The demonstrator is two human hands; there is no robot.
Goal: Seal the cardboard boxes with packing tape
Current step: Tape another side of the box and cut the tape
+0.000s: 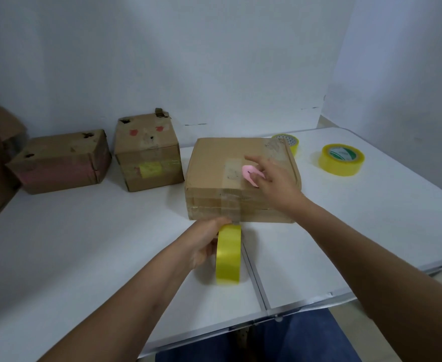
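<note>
Three brown cardboard boxes are sitting on the white folding table point(84, 257): a flat, wide box point(230, 163) nearest the person, a taller cube-shaped box with red marks and a yellow label point(148, 155) to its left, and a low box with a pinkish band point(60, 163) at far left. Left hand point(205, 240) is gripping an upright roll of yellow packing tape point(228, 254) just in front of the flat box, fingers curled round the roll's far side, thumb lying along the top where a strip of clear tape point(231, 207) is running up the box's front face. Right hand point(273, 180) is hovering on the box top, forefinger extended, remaining fingers curled round a small pink cutter point(250, 175). Two more yellow tape rolls are lying flat on the table, one point(341, 159) well to the right, another point(288, 142) partly hidden behind the box's rear corner.
</note>
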